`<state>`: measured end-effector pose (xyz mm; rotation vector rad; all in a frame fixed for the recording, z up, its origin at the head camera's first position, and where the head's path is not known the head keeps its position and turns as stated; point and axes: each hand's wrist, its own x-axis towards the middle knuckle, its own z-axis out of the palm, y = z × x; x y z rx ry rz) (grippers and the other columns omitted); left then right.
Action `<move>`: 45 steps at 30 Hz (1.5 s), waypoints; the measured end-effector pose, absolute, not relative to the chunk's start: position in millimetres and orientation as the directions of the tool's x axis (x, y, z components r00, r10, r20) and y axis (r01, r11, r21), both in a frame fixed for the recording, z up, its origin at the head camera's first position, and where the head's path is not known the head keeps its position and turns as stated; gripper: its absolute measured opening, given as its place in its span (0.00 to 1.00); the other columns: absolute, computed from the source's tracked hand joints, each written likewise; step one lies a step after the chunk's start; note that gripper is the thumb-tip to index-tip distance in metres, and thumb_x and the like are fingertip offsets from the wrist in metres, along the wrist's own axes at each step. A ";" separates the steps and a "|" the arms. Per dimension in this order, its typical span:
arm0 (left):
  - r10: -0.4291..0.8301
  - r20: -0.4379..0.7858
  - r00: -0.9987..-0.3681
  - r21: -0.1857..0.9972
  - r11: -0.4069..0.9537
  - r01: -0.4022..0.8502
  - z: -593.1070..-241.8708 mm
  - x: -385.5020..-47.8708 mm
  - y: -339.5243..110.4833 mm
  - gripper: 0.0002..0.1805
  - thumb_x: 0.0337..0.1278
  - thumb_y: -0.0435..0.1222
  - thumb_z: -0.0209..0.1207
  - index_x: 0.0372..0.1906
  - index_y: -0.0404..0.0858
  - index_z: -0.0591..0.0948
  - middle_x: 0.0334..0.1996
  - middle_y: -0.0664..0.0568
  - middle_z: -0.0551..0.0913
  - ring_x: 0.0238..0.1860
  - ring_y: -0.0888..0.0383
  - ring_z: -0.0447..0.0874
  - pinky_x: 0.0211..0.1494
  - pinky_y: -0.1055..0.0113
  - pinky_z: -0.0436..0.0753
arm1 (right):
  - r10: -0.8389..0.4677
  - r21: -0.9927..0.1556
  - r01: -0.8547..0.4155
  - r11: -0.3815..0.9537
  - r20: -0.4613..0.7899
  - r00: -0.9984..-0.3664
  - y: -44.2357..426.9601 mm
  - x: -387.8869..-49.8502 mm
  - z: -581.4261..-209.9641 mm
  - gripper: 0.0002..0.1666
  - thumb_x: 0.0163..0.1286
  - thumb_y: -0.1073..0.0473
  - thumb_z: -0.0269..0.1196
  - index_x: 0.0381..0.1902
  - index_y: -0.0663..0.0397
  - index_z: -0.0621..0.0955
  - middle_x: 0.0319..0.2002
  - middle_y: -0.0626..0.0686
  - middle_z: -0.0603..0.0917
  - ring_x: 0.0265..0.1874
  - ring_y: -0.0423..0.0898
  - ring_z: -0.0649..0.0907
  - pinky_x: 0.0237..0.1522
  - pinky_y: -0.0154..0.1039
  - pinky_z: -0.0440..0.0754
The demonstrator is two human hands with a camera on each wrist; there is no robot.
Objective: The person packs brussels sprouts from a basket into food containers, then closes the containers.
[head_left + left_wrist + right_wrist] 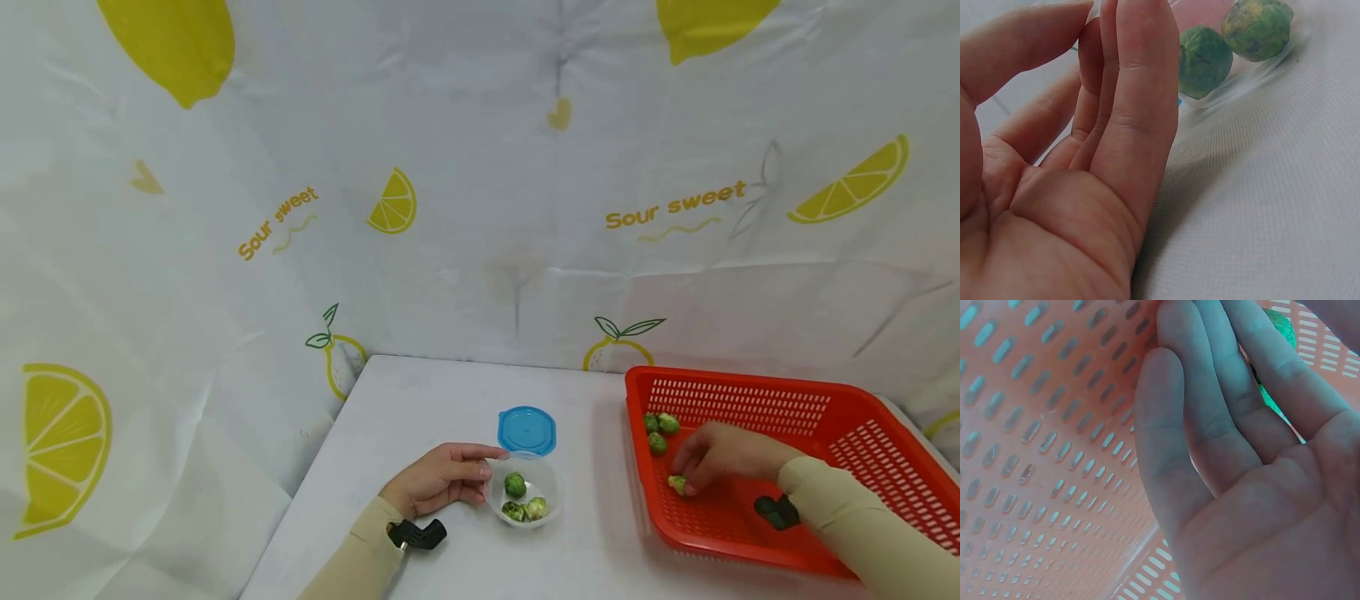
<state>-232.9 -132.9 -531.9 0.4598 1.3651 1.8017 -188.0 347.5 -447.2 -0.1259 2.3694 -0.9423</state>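
My left hand [442,482] holds the rim of a small clear plastic container [557,487] between thumb and fingers. Three Brussels sprouts [514,484] lie in the container; two of them, one a green sprout [1204,62], show through its side in the left wrist view. Inside a red plastic basket [750,385], my right hand [726,454] pinches a pale green Brussels sprout [677,484] near the left wall. Further Brussels sprouts [657,444] sit just beyond it in the basket's far left corner. The right wrist view shows my fingers [1160,419] beside the perforated wall, hiding the pinched sprout.
A blue lid [527,430] lies flat on the white table [435,400] behind the container. Lemon-printed sheeting [465,283] hangs behind the table and along its left side. The basket's raised walls surround my right hand.
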 end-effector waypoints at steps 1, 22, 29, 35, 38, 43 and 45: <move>0.777 -0.178 -0.604 0.921 -0.085 -0.381 -531.7 -232.8 -132.8 0.27 0.77 0.32 0.62 0.76 0.36 0.77 0.35 0.55 0.88 0.37 0.64 0.87 0.47 0.70 0.91 | -0.293 -0.658 0.119 0.744 -0.481 -0.826 347.8 -187.9 -447.3 0.13 0.66 0.63 0.76 0.49 0.58 0.90 0.41 0.52 0.90 0.42 0.49 0.83 0.49 0.44 0.87; 0.774 -0.190 -0.605 0.920 -0.074 -0.384 -531.1 -231.4 -131.4 0.27 0.76 0.33 0.62 0.76 0.36 0.77 0.36 0.55 0.87 0.36 0.64 0.87 0.47 0.70 0.91 | -0.327 -0.652 0.023 0.758 -0.410 -0.852 361.0 -184.1 -443.3 0.11 0.69 0.58 0.74 0.48 0.51 0.92 0.43 0.50 0.92 0.43 0.48 0.83 0.44 0.39 0.84; 0.769 -0.196 -0.608 0.920 -0.072 -0.386 -532.2 -233.0 -132.6 0.26 0.77 0.32 0.61 0.75 0.37 0.78 0.35 0.55 0.87 0.36 0.64 0.87 0.47 0.70 0.91 | -0.337 -0.705 0.031 0.709 -0.377 -0.863 370.4 -178.3 -433.2 0.13 0.72 0.59 0.72 0.52 0.55 0.91 0.44 0.52 0.92 0.41 0.45 0.86 0.43 0.35 0.86; 0.774 -0.189 -0.605 0.919 -0.078 -0.386 -533.7 -233.6 -134.6 0.25 0.79 0.30 0.59 0.75 0.36 0.78 0.35 0.54 0.87 0.36 0.63 0.87 0.47 0.70 0.91 | -0.298 -0.715 0.073 0.696 -0.380 -0.876 368.2 -170.7 -424.1 0.15 0.74 0.58 0.71 0.54 0.57 0.90 0.47 0.53 0.92 0.45 0.48 0.87 0.47 0.41 0.92; 0.776 -0.178 -0.605 0.921 -0.085 -0.380 -534.5 -233.9 -135.0 0.25 0.79 0.29 0.58 0.75 0.35 0.77 0.35 0.54 0.87 0.37 0.64 0.87 0.47 0.70 0.91 | -0.271 -0.713 0.090 0.696 -0.376 -0.886 364.8 -168.6 -418.3 0.17 0.75 0.57 0.71 0.57 0.58 0.90 0.50 0.53 0.92 0.48 0.49 0.88 0.51 0.47 0.93; 0.780 -0.177 -0.600 0.921 -0.084 -0.381 -534.9 -234.5 -134.4 0.25 0.80 0.29 0.57 0.76 0.35 0.77 0.35 0.55 0.87 0.37 0.64 0.87 0.47 0.70 0.91 | -0.258 -0.703 0.073 0.708 -0.353 -0.899 359.1 -167.5 -407.7 0.20 0.74 0.54 0.71 0.59 0.58 0.89 0.52 0.53 0.92 0.50 0.48 0.88 0.51 0.48 0.93; 0.781 -0.179 -0.599 0.921 -0.081 -0.381 -534.3 -235.1 -133.2 0.25 0.80 0.30 0.57 0.76 0.35 0.76 0.36 0.55 0.86 0.37 0.64 0.87 0.47 0.71 0.91 | -0.251 -0.696 0.065 0.715 -0.343 -0.905 357.4 -166.9 -402.5 0.21 0.75 0.53 0.71 0.59 0.57 0.89 0.52 0.52 0.92 0.50 0.47 0.88 0.50 0.45 0.93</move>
